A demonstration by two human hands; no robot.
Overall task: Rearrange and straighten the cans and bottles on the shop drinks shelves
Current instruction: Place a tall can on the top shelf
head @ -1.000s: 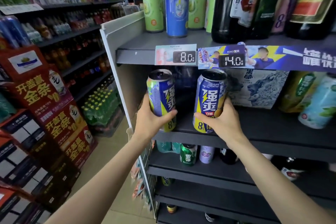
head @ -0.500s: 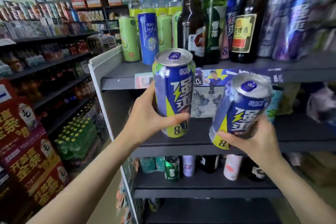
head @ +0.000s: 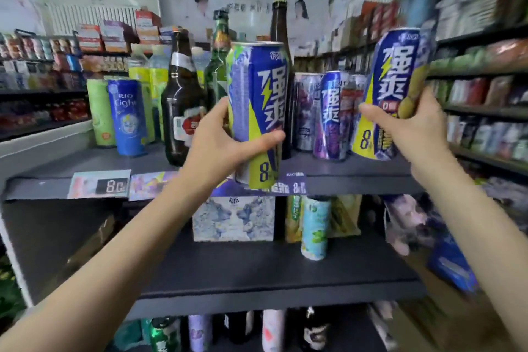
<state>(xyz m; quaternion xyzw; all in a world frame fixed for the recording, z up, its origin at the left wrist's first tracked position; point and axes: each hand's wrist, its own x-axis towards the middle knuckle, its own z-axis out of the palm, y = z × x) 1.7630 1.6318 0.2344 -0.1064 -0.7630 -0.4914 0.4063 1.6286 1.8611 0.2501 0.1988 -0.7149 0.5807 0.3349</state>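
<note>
Two blue cans, one gripped in the left hand [head: 217, 137], one in the right hand [head: 411, 126], fingers wrapped round each, are raised at the top shelf [head: 85, 163], likely to join matching cans [head: 328, 114] there.

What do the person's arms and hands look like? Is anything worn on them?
Both forearms are bare up to the frame edge; no sleeve shows. The left hand and right hand have no glove, ring, watch or bracelet that I can see. Nails are short and unpainted.
</note>
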